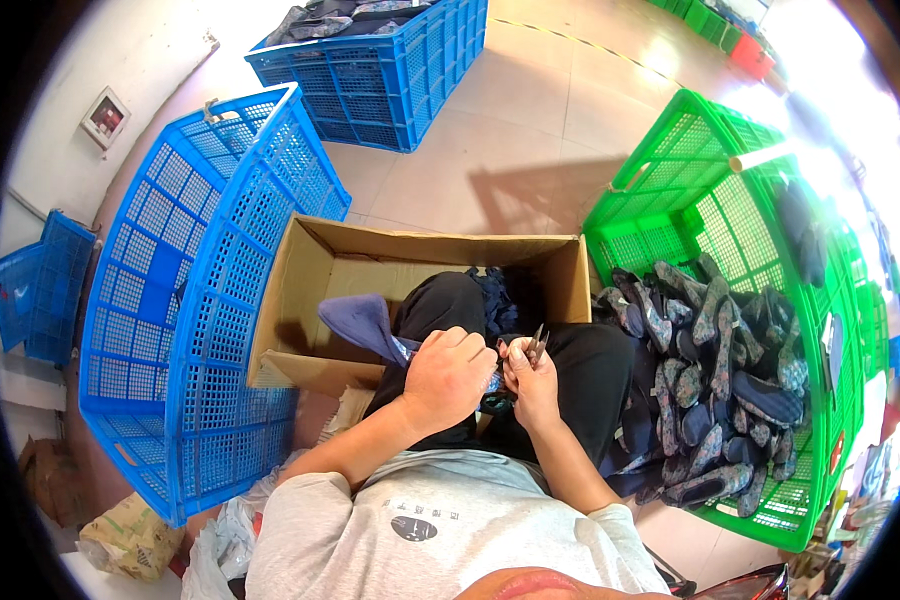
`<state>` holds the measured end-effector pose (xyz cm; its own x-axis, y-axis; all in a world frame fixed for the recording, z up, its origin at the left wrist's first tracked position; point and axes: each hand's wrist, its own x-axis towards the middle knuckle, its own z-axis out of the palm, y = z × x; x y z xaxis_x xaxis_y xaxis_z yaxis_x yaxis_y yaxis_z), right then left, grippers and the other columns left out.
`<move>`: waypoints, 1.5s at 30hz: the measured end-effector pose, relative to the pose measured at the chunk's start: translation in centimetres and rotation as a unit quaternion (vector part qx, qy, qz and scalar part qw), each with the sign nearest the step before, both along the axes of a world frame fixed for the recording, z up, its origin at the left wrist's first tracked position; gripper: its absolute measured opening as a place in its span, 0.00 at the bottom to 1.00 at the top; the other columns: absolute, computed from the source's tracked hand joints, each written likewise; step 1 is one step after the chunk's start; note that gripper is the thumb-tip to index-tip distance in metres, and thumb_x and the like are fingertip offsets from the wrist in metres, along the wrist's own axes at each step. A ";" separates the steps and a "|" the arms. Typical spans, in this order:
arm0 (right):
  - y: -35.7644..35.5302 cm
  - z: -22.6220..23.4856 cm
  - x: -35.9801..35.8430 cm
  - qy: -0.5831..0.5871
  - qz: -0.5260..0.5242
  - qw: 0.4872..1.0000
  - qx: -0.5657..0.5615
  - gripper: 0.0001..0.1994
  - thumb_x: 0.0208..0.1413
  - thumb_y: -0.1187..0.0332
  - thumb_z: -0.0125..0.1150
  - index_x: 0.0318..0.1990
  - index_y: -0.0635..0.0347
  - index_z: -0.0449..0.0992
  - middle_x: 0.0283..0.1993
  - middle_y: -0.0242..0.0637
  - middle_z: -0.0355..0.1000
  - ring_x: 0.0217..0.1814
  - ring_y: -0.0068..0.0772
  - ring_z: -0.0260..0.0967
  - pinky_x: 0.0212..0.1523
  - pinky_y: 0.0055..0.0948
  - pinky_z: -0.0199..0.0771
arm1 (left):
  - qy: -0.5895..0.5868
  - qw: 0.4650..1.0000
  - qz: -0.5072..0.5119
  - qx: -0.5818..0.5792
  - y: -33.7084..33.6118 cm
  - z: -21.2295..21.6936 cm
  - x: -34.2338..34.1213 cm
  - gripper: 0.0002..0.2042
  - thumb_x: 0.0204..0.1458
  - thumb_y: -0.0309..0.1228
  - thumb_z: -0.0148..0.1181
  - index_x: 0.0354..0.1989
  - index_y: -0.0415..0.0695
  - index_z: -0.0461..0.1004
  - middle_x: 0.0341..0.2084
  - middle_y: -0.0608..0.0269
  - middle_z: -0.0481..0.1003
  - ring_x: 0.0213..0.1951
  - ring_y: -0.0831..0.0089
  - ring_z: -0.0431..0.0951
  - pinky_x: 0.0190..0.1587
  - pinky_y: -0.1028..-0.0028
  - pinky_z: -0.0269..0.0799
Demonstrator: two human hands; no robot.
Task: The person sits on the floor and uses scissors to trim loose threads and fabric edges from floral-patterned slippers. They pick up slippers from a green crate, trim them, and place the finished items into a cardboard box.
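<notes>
My left hand (442, 380) is closed around a fabric shoe (358, 322) over my lap. The shoe's blue-purple sole sticks out to the left, and a patterned bit shows by the fingers. Close beside it, my right hand (533, 388) grips small thread snips (541, 340), their pointed dark blades angled up and away from me. Part of the shoe passes between the two hands, mostly hidden by the fingers. Beyond my knees lies an open cardboard box (410, 247) with dark cloth scraps (497, 300) inside.
At my right stands a green mesh crate (705, 165) with a heap of patterned dark fabric shoes (715, 390). A tall blue mesh crate (200, 330) is close on my left. Farther off, another blue crate (370, 90) is filled with similar shoes. Plastic bags (225, 540) lie low at left.
</notes>
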<state>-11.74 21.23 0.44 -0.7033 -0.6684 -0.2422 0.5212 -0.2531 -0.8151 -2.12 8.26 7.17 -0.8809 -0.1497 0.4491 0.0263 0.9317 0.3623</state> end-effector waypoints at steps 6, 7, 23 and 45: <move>0.0 0.0 0.0 -0.007 0.004 1.000 -0.003 0.09 0.63 0.63 0.61 0.39 0.57 0.71 0.26 0.20 0.63 0.21 0.09 0.52 0.22 0.14 0.50 | -0.003 1.000 -0.001 0.000 0.0 0.0 0.1 0.04 0.45 0.30 0.62 0.26 0.47 0.73 0.25 0.65 0.67 0.33 0.65 0.70 0.38 0.66 0.66; 0.0 0.1 0.0 -0.008 0.004 1.000 -0.004 0.09 0.63 0.63 0.61 0.39 0.57 0.71 0.26 0.20 0.63 0.21 0.09 0.52 0.22 0.14 0.50 | -0.003 1.000 -0.002 0.000 0.0 0.0 0.1 0.04 0.45 0.30 0.62 0.26 0.47 0.73 0.25 0.65 0.67 0.33 0.65 0.70 0.39 0.66 0.66; 0.2 -0.3 -0.4 -0.012 0.018 1.000 0.000 0.08 0.64 0.63 0.61 0.38 0.56 0.72 0.27 0.21 0.65 0.22 0.10 0.53 0.22 0.14 0.51 | -0.001 1.000 -0.001 0.003 0.3 -0.1 -0.1 0.04 0.43 0.29 0.61 0.27 0.47 0.74 0.26 0.65 0.68 0.34 0.65 0.70 0.39 0.65 0.66; 0.1 -0.9 -0.9 0.031 0.027 0.999 0.027 0.05 0.64 0.66 0.56 0.36 0.55 0.72 0.31 0.21 0.67 0.29 0.12 0.59 0.28 0.18 0.61 | -0.012 1.000 -0.006 0.005 2.0 0.6 -1.4 0.03 0.45 0.23 0.60 0.25 0.43 0.71 0.25 0.58 0.69 0.32 0.56 0.70 0.37 0.60 0.64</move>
<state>-12.68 21.28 -0.42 -0.6815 -0.6926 -0.2364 0.4807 -0.1800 -0.8582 -3.52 10.21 7.77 -0.8929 -0.1439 0.4265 0.0288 0.9273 0.3731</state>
